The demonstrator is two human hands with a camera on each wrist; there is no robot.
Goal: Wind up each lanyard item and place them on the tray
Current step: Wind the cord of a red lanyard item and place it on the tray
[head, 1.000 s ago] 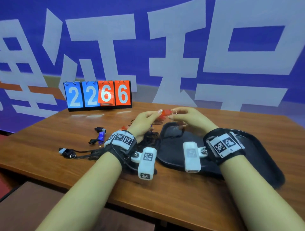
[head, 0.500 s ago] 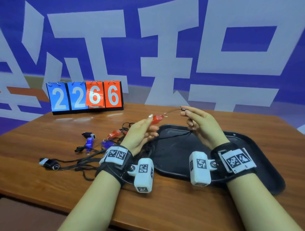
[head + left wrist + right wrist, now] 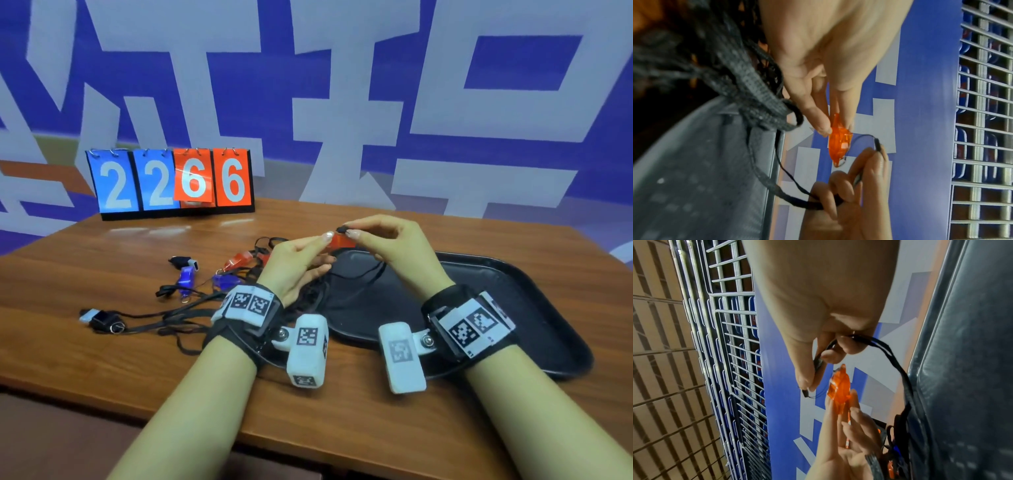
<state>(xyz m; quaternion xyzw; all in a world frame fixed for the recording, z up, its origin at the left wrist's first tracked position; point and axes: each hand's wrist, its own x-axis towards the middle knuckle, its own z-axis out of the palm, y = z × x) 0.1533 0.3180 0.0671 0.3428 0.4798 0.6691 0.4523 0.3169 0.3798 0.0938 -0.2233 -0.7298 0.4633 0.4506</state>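
Observation:
My left hand (image 3: 301, 260) pinches an orange whistle (image 3: 339, 242) (image 3: 838, 142) (image 3: 839, 389) between thumb and fingers, raised above the left end of the black tray (image 3: 513, 291). My right hand (image 3: 387, 243) pinches the whistle's black lanyard (image 3: 789, 178) (image 3: 890, 353) near its small clasp (image 3: 342, 229) (image 3: 878, 144), close beside the whistle. The cord droops from the right hand down onto the tray. More whistles lie on the table to the left: a red one (image 3: 238, 259), blue ones (image 3: 186, 277), black ones (image 3: 102, 318), with tangled black cords (image 3: 178, 318).
A flip scoreboard (image 3: 171, 181) reading 2266 stands at the back left of the wooden table (image 3: 102, 359). A blue and white banner wall rises behind. The table's near edge runs just below my wrists.
My right hand, which had pulled the cord out to the right of the whistle, has come back in next to it. Both hands stay raised over the tray's left end.

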